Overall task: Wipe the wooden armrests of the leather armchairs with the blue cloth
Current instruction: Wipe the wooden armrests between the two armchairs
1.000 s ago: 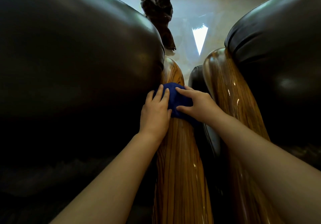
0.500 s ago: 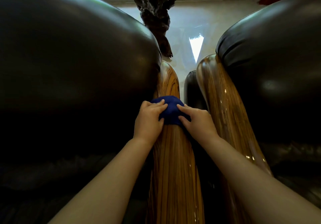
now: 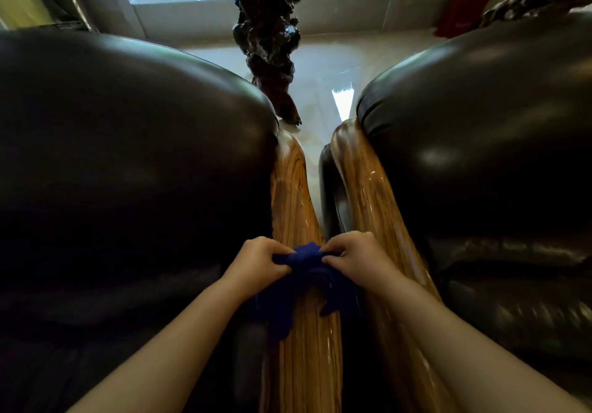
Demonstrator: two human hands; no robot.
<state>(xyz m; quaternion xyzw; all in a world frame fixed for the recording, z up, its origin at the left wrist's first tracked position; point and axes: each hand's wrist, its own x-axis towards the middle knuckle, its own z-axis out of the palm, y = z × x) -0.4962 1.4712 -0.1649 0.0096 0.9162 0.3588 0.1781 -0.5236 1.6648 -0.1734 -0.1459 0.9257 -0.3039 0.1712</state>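
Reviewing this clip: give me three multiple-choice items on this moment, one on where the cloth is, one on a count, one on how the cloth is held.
1. Where is the blue cloth?
A. on the floor
B. over the left chair's wooden armrest
C. on the window sill

2. How many wooden armrests show?
A. two
B. one
C. four

3. How is the cloth held?
A. pressed flat by one palm
B. lying untouched
C. bunched between both hands

Answers: 1 B, it drapes over that armrest, close to the person. 2 A, the right chair's wooden armrest runs beside it. 3 C, the left hand and right hand pinch its gathered top.
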